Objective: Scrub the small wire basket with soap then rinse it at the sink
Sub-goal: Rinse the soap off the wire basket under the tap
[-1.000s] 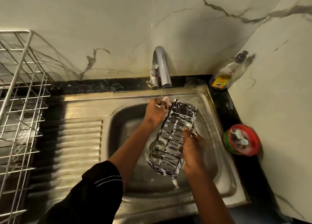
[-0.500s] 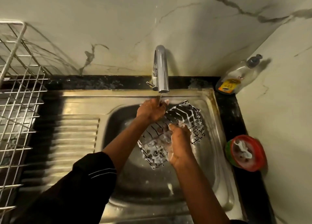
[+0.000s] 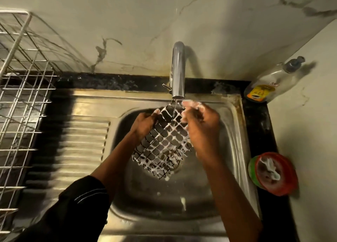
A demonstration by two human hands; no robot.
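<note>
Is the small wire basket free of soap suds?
No, white suds coat the small wire basket held under the faucet.

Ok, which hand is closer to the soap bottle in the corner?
Right. The right hand grips the right edge of the wire basket, on the side toward the soap bottle in the back corner. The left hand holds the opposite edge, farther from it.

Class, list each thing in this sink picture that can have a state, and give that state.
Tap: running thinly.
Small wire basket: covered in suds, held tilted under the tap.
Left hand: grips the basket's left edge.
Right hand: sudsy, grips the basket's upper right edge.
Soap bottle: cap on, in the corner.
Red tub: lid off, white lump inside.
</note>
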